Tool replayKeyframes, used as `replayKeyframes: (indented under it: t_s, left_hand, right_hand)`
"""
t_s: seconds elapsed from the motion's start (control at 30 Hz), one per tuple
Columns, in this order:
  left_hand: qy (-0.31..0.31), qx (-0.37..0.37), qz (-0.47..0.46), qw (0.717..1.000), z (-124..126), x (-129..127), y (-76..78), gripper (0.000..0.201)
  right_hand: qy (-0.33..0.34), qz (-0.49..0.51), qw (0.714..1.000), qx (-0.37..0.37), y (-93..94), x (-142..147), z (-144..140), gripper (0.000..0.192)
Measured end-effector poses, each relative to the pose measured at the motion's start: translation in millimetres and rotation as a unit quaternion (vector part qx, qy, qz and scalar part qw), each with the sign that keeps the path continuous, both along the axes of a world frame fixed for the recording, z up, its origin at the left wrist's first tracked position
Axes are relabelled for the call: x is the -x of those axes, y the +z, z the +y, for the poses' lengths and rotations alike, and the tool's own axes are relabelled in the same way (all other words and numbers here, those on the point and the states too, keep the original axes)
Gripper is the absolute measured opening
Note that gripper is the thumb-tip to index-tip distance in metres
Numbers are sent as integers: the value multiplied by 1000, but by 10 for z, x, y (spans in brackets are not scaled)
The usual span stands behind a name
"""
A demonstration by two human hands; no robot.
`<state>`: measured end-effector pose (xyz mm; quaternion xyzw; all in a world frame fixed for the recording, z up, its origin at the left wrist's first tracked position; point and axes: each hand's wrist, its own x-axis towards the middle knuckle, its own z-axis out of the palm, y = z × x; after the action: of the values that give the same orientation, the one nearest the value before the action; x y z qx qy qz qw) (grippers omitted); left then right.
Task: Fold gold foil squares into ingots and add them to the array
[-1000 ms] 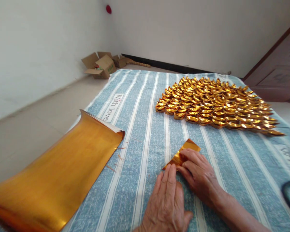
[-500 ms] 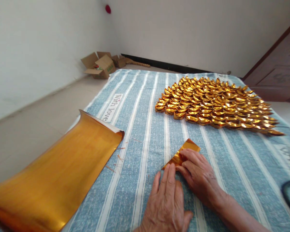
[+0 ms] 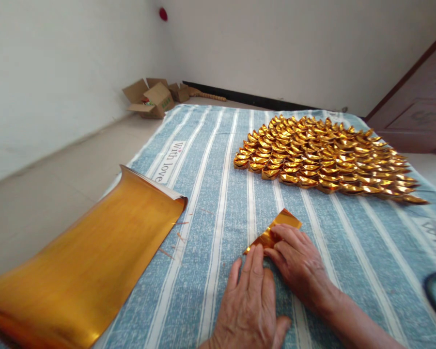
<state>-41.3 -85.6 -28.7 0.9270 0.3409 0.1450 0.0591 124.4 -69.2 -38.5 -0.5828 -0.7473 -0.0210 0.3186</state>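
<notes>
On the striped cloth [image 3: 210, 203], near its front edge, a gold sheet [image 3: 276, 228] lies pinned flat by both hands, likely to hold a fold. Left hand [image 3: 249, 300] rests flat, grasping nothing; right hand [image 3: 300, 264] presses open fingers on top. Its long axis runs diagonally, free corner pointing up-right toward the ingots [image 3: 323, 155].

Both hands press flat on a small folded gold foil paper [image 3: 272, 231] lying on the blue-and-white striped cloth [image 3: 218, 194]: left hand [image 3: 250, 303] at its near corner, right hand [image 3: 300, 264] over its middle. A heap of folded gold paper ingots [image 3: 323, 157] lies beyond; a curled stack of gold foil sheets [image 3: 83, 266] lies left.
</notes>
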Motion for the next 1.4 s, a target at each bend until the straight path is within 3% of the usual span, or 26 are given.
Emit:
replayKeyframes:
  t_s: [1.4]
  left_hand:
    - [7,-4,50,999,2,-33,86,71]
  right_hand:
    - [-23,-26,999,10,-23,2,-8,34]
